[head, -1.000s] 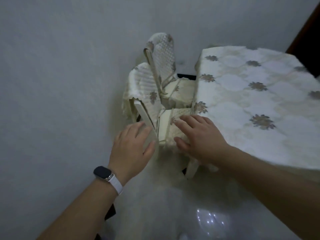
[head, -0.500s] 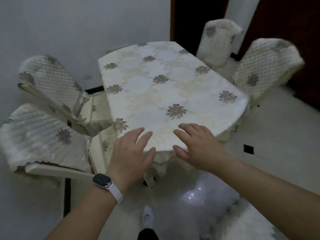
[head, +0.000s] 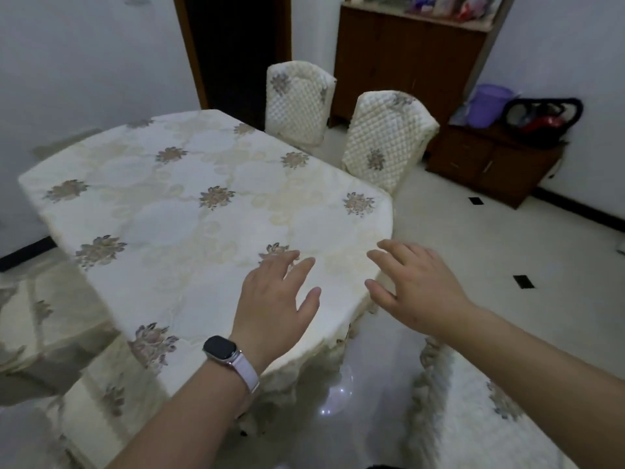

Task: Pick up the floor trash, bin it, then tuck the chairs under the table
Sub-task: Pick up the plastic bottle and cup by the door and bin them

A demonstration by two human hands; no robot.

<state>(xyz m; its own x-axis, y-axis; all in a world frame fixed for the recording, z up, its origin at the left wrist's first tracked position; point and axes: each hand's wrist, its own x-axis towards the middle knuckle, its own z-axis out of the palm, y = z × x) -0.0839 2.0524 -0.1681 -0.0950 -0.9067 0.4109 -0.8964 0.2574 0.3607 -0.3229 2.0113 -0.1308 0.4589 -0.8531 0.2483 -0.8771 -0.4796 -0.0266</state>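
Observation:
A table (head: 189, 204) under a cream floral cloth fills the middle of the head view. My left hand (head: 275, 306), with a watch on the wrist, hovers open over its near corner. My right hand (head: 416, 289) is open too, fingers spread, just past the table's right edge, holding nothing. Two quilted chairs stand on the far side: one (head: 297, 99) further back and one (head: 385, 143) close to the table's right corner. A chair with a cream cover (head: 30, 319) shows blurred at the left edge. Another fringed seat (head: 480, 411) lies at lower right.
A brown wooden cabinet (head: 409, 59) stands at the back, with a lower unit (head: 490, 164) carrying a purple bucket (head: 490, 103) and a dark bag (head: 541, 120). A dark doorway (head: 236, 49) opens behind the table. The pale tiled floor (head: 490, 238) has small black inlays.
The view has swung right, from the two chairs by the wall to the table's far side and the cabinets. Both hands left the chair and now hang open over the table's corner.

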